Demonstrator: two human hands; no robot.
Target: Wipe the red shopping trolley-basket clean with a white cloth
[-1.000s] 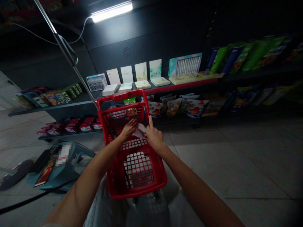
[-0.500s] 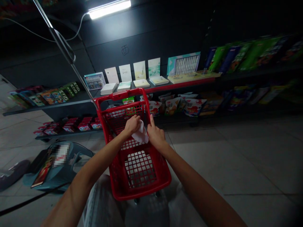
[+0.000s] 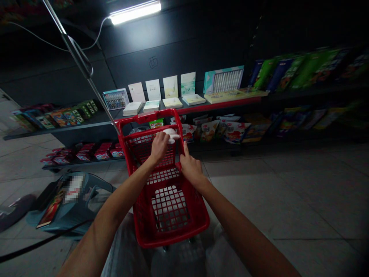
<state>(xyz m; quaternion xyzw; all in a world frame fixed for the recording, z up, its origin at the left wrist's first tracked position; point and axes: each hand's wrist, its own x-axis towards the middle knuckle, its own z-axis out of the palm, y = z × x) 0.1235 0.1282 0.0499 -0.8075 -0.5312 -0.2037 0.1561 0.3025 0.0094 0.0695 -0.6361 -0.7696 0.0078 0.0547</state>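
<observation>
Red basket (image 3: 173, 240) sat close before the person | left hand (image 3: 159, 148): fingers closed on white cloth (image 3: 171, 135), up at far rim | right hand (image 3: 190, 167): fingers curled over right rim, index raised

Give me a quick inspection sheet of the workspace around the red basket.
Surface: grey tiled floor.
Job's things: red basket at the person's knees; white cloth at its far rim.
Clutter: teal stool with a book, left.
Hands: left hand grips the cloth; right hand on the basket's right wall, index finger raised.
Cables: black cable on the floor, left; white cable to the lamp.
Surroundings: dim shelves of cards and snack bags.
</observation>
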